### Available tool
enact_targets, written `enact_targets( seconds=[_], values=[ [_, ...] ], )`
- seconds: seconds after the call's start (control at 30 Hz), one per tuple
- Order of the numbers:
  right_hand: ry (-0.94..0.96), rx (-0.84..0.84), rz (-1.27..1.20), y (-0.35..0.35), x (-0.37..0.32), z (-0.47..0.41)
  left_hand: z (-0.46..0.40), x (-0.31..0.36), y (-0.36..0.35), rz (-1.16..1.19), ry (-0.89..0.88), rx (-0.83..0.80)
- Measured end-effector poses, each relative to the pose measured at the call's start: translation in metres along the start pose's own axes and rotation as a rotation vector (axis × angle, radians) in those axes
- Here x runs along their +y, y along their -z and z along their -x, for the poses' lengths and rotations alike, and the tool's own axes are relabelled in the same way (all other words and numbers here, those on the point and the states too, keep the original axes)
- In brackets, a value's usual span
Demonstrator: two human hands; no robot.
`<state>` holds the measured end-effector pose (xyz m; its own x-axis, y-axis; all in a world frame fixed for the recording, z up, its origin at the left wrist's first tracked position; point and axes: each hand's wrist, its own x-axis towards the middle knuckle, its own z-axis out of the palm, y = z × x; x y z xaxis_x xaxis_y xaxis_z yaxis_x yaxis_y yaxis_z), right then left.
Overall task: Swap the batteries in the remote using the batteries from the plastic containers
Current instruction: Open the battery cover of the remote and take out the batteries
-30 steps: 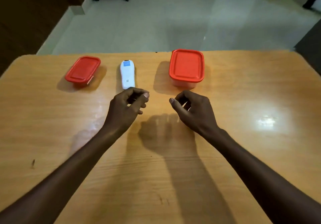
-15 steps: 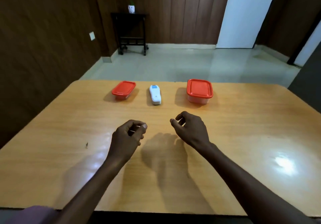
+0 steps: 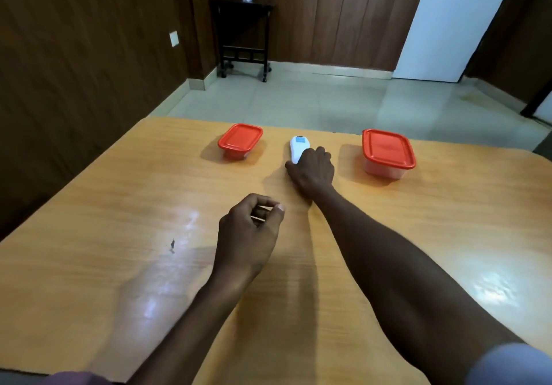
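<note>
I can read no writing on the remote [image 3: 298, 148], only a blue patch at its far end. It lies near the bench [image 3: 119, 235] far edge, between two red-lidded tubs [image 3: 240, 140] [image 3: 387, 152], with bare wood nearer me. My right hand [image 3: 313, 172] covers its near end, grip closing around it. My left hand [image 3: 249, 232] hovers loosely curled, empty.

- Near half of the worktop [image 3: 119, 265] is bare, crossed only by the two forearms.
- Along the far edge stand, well apart, a small red-lidded container [image 3: 240, 141], a white remote [image 3: 299, 148] and a larger red-lidded container [image 3: 387, 153].
- The right hand [image 3: 313, 169] covers the remote's near end, narrowing the gap to the larger container.
- The left hand [image 3: 249, 229] hangs mid-worktop, fingers curled.
- Both side edges lie open.
</note>
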<state>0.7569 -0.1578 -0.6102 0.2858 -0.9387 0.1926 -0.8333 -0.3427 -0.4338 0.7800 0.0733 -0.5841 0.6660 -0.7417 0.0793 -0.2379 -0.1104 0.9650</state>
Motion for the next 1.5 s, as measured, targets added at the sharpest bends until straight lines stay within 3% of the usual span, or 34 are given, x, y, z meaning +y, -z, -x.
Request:
enact_targets(
  seconds=[0.17, 0.3, 0.43, 0.73, 0.97, 1.3, 1.5],
  values=[
    [-0.058, 0.067, -0.227, 0.031, 0.019, 0.034, 0.013, 0.014, -0.003, 0.072, 0.094, -0.070],
    [0.091, 0.098, -0.282, 0.074, 0.047, 0.125, 0.028, 0.024, -0.015, 0.321, 0.335, -0.197],
    [0.133, 0.085, -0.386, 0.110, 0.079, 0.214, 0.055, 0.026, -0.038, 0.474, 0.457, -0.386],
    [-0.276, -0.284, -1.038, 0.132, 0.126, 0.247, 0.088, 0.015, -0.075, 0.585, 0.434, -0.524],
    [-0.076, -0.183, -0.811, 0.129, 0.121, 0.241, 0.085, 0.017, -0.074, 0.511, 0.322, -0.524],
    [-0.073, -0.261, -0.930, 0.121, 0.116, 0.242, 0.097, 0.016, -0.082, 0.512, 0.224, -0.426],
    [-0.040, -0.284, -0.931, 0.119, 0.105, 0.252, 0.100, 0.017, -0.083, 0.571, 0.273, -0.405]
  ],
)
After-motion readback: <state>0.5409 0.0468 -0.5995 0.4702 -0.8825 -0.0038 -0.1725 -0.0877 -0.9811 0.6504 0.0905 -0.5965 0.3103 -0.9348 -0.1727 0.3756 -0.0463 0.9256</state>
